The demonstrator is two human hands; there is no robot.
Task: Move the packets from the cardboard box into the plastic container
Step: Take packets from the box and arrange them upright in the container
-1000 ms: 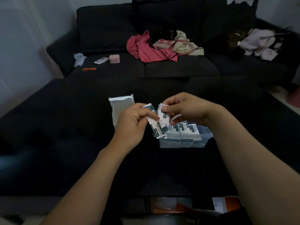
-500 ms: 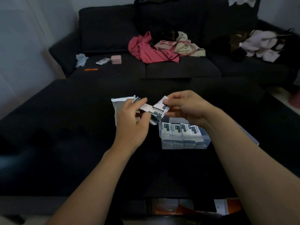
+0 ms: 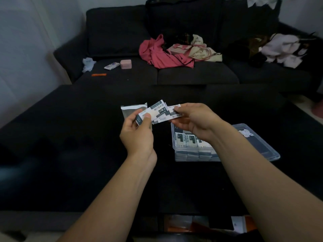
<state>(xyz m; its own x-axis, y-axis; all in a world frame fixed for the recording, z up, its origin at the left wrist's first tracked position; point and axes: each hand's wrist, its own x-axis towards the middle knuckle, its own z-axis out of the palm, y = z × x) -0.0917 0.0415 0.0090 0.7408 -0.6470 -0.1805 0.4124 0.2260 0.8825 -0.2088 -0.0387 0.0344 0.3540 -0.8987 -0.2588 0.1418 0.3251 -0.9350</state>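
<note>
Both hands hold a small fan of packets above the dark table, just left of the plastic container.

I see my left hand (image 3: 138,135) raised with its thumb pressed on the near end of the packets (image 3: 158,113), fingers curled behind them; my right hand (image 3: 195,121) pinches the far end between thumb and fingertips. The plastic container (image 3: 180,154) sits on the dark table (image 3: 70,145) under my right wrist, with rows of packets already packed inside it, and its clear lid (image 3: 258,145) lies just to the right. Behind the held packets stands a pale box or pouch (image 3: 129,110); I cannot tell which. Clothes lie heaped on the sofa (image 3: 113,32) beyond.
</note>
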